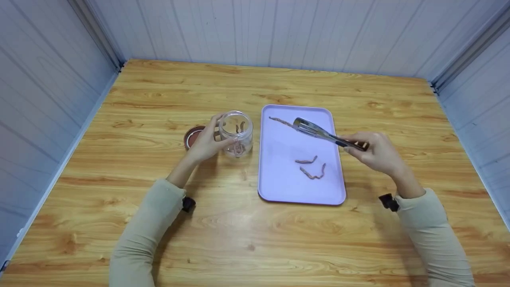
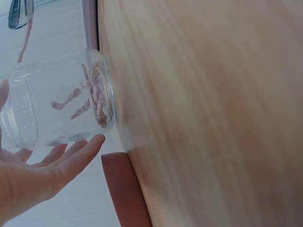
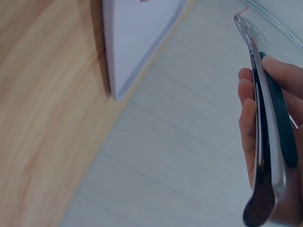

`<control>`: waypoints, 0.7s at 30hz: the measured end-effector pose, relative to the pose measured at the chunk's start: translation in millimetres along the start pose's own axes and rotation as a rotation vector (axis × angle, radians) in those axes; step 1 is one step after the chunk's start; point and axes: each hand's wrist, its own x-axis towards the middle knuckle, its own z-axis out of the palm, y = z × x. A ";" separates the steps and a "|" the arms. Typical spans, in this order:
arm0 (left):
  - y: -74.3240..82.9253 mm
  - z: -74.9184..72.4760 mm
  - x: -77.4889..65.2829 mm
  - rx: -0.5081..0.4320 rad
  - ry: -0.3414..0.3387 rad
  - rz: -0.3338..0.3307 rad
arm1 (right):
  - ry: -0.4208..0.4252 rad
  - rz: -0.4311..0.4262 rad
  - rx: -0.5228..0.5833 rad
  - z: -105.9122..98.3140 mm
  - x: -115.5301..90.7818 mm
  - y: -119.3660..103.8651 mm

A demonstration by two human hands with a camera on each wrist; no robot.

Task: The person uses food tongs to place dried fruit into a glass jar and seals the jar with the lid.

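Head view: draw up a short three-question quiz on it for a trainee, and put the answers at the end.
1. Which utensil does the right grip hold: A) a spoon, B) the tongs, or C) a fork?
2. True or false: the clear jar stands to the left of the purple tray in this view.
3. How many brown strips lie on the tray, leaving out the one in the tongs?

Key: 1. B; 2. True; 3. Two.

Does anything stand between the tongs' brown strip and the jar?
Nothing visible: the tongs hold the brown strip higher than the tray's rim, the jar is uncovered, and the left hand grips it from the left.
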 end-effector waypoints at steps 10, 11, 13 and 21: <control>17.3 -0.5 -6.9 0.009 -0.008 -0.005 | -0.004 -0.023 0.006 -10.6 14.5 -13.2; 20.7 -0.5 -8.1 0.003 -0.010 -0.006 | -0.006 -0.026 0.002 -11.0 16.3 -13.6; 20.0 -0.2 -7.8 -0.004 -0.011 -0.007 | -0.009 -0.039 0.000 -11.4 20.1 -14.4; -1.0 -0.9 -0.1 0.037 0.000 0.000 | -0.020 -0.117 -0.016 -10.9 34.4 -14.0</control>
